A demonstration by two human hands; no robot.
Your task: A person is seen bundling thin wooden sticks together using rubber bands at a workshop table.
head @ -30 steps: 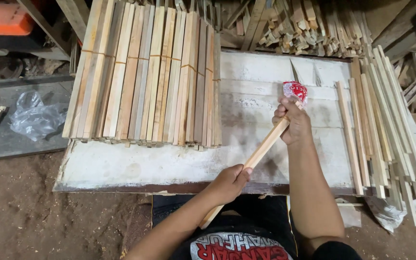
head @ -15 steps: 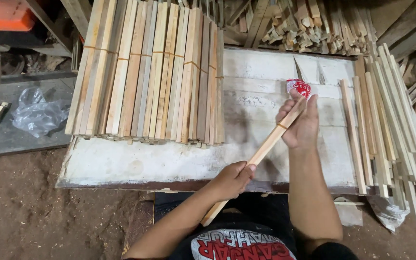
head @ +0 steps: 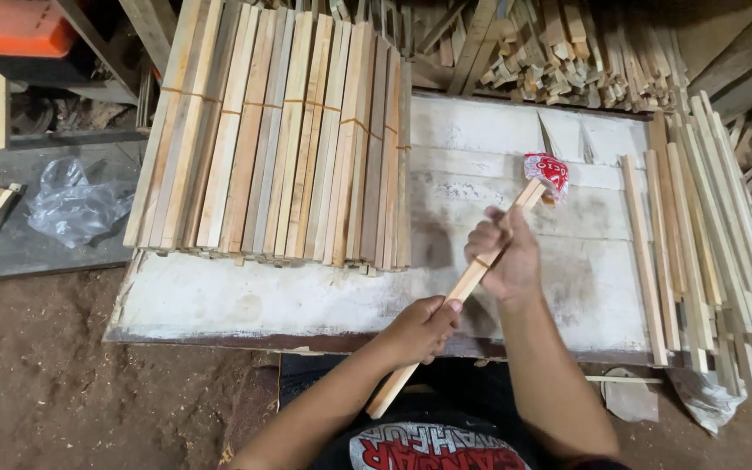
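A worn white worktable (head: 306,296) stands on a sawdust-strewn dirt floor (head: 45,374) among scrap wood heaps (head: 567,52).

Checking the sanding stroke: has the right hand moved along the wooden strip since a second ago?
Yes. The right hand has slid down the wooden strip toward the person, away from the red packet on the white board.

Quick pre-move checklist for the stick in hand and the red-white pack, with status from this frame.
1. Left hand grips wooden stick near its lower end: ok.
2. Right hand closed on stick higher up: ok.
3. Stick tip touches red-and-white packet: ok.
4. Packet open or sealed: cannot tell.
5. White board bare around packet: ok.
6. Banded slat stack apart from both hands: ok.
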